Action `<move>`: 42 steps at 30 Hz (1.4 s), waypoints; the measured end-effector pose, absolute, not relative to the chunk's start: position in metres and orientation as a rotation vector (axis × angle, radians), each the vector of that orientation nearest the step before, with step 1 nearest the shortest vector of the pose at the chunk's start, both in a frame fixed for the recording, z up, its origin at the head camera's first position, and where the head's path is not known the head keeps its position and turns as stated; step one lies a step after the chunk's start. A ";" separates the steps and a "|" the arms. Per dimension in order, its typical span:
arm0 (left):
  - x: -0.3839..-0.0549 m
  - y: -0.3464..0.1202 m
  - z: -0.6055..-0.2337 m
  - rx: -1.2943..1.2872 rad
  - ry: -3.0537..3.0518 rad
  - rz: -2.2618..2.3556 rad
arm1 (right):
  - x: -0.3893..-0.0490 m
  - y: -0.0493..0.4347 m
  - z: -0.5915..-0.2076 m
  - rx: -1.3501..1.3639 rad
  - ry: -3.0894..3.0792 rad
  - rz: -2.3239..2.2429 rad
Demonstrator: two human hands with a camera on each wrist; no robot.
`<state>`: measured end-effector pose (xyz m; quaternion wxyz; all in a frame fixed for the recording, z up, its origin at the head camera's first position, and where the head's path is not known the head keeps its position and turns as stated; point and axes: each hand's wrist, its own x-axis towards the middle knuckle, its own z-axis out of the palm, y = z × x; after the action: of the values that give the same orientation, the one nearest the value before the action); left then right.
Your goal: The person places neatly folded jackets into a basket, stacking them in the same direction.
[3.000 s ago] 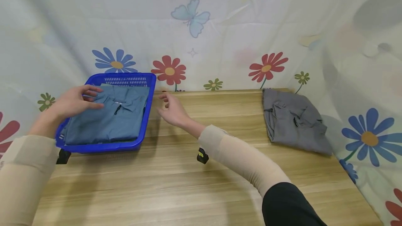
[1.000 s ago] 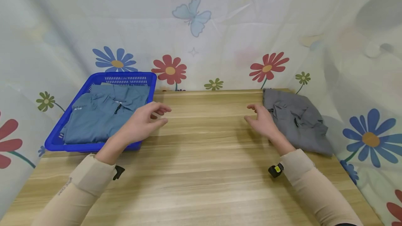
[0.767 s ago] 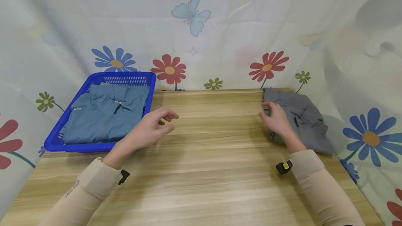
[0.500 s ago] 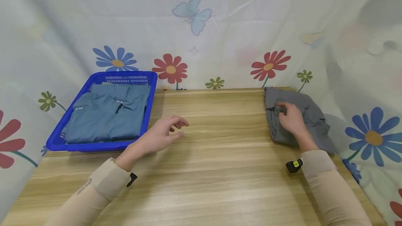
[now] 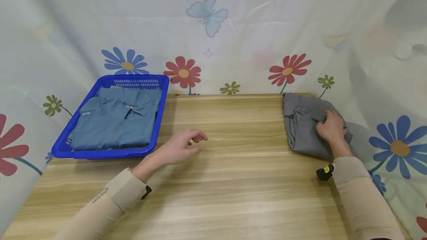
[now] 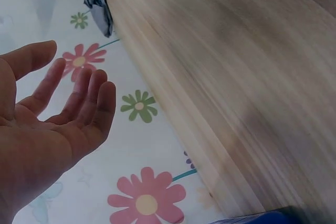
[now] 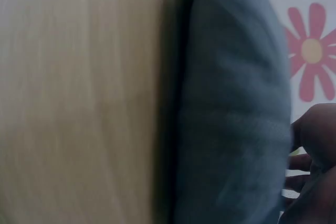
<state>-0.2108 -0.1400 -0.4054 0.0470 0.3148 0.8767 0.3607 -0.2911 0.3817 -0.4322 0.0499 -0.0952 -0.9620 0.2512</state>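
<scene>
Grasping nothing beside the blue basket [image 5: 110, 154] and its folded blue clothing [image 5: 108, 127], the left hand [image 5: 182, 146] hovers over the wooden table [image 5: 240, 188]; farther right, the right hand [image 5: 333, 129], fingers unclenched, is over the folded gray garment [image 5: 304, 134].

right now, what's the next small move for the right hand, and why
I'd probably hook the right hand round the right edge of the gray shirt: it is over the shirt's right part, with no clear grip on the cloth, while the left hand, between basket and shirt, holds nothing.
</scene>
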 end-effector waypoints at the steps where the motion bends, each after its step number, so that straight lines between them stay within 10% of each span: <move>1: -0.211 -0.140 -0.407 0.961 2.674 1.105 | -0.291 0.384 -0.433 -0.302 -2.948 0.766; 42: -0.231 -0.128 -0.434 0.815 2.558 1.169 | -0.293 0.335 -0.453 -0.110 -3.212 0.638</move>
<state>-0.2313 -0.1282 -0.4336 0.1066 0.2769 0.8685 0.3970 -0.2926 0.3348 -0.4525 -0.0673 -0.0335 -0.9781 0.1943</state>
